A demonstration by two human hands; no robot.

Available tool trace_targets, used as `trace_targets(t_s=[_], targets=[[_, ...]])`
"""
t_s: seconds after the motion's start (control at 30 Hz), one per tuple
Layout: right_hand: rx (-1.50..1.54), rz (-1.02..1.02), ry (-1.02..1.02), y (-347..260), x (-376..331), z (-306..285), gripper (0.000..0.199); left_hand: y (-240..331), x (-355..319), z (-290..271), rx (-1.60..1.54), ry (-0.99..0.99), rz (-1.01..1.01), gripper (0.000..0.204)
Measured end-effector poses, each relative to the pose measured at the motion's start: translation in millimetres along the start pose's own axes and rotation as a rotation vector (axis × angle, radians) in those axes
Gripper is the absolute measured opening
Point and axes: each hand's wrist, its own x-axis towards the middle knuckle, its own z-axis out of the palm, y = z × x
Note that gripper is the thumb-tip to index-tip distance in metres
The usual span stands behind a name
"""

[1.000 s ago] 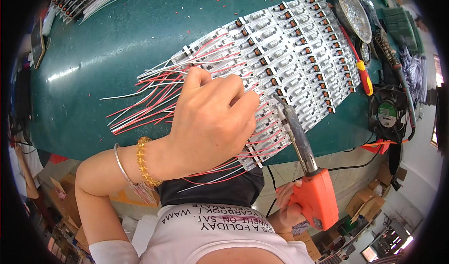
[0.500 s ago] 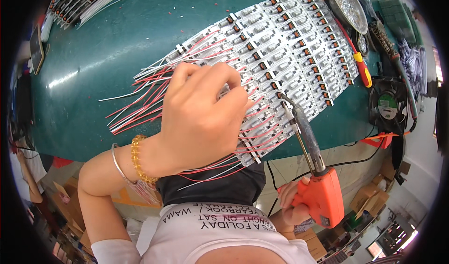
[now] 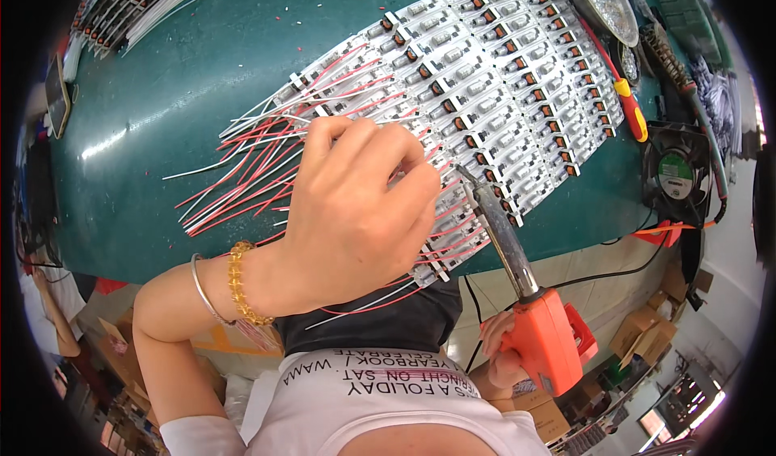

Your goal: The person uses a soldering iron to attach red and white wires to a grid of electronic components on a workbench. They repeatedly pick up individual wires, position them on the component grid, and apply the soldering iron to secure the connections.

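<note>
Seen from above, a dark green worktop point(image 3: 153, 193) curves across the upper half of the view. Spread on it, from the centre out towards one o'clock, lies a wide panel of repeated small white modules with clear, black and orange parts point(image 3: 513, 92), set in slanting rows. Thin red and white insulated wires point(image 3: 255, 145) trail from its near end towards nine and ten o'clock. The person's bare left grip point(image 3: 364, 193), just inside the centre, is held over that wired end, knuckles up and fingers curled; the fingertips are hidden beneath, so I cannot tell whether they pinch a wire. A yellow beaded bracelet point(image 3: 238, 282) and a thin silver bangle point(image 3: 204, 290) circle that wrist, towards eight o'clock. At four to five o'clock, the right grip point(image 3: 501, 351) is wrapped around an orange plastic soldering gun point(image 3: 546, 339). Its long metal barrel points towards eleven o'clock, with the dark bent tip at the panel, beside the left fingers; whether it touches is unclear. At two o'clock rests a red and yellow screwdriver point(image 3: 633, 112), near a shallow round metal dish point(image 3: 605, 7) at one to two o'clock. A square black fan point(image 3: 675, 173) stands near three o'clock.
</note>
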Motion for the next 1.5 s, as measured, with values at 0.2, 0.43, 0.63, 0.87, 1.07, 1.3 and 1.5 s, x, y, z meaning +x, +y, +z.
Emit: trace_targets(t_s=[0.2,0.43,0.63,0.87,1.07,1.3,1.5], targets=[[0.133,-0.064,0.102,-16.8,10.9,2.4,0.085,-0.2,0.7,0.5,0.005,0.01,-0.007,0.021],[0.28,-0.173,0.005,-19.6,33.7,1.1,0.086,2.7,-0.4,-2.9,0.036,-0.002,-0.008,0.02],[0.77,-0.223,0.224,15.3,34.2,22.3,0.078,-7.0,12.8,-25.7,-0.045,0.012,0.035,0.017],[0.657,-0.113,0.32,-14.2,48.3,20.1,0.074,-174.4,33.6,-135.4,0.842,-0.058,-0.124,0.03],[0.699,-0.108,0.283,8.0,38.7,17.8,0.072,-197.6,42.7,-137.5,0.796,-0.18,-0.118,0.017],[0.694,-0.121,0.284,2.0,38.6,21.4,0.07,-180.6,31.5,-144.6,0.798,-0.106,-0.147,0.009],[0.683,-0.117,0.264,-19.6,42.8,24.4,0.073,-146.8,27.9,-143.2,0.57,0.157,-0.111,0.012]])
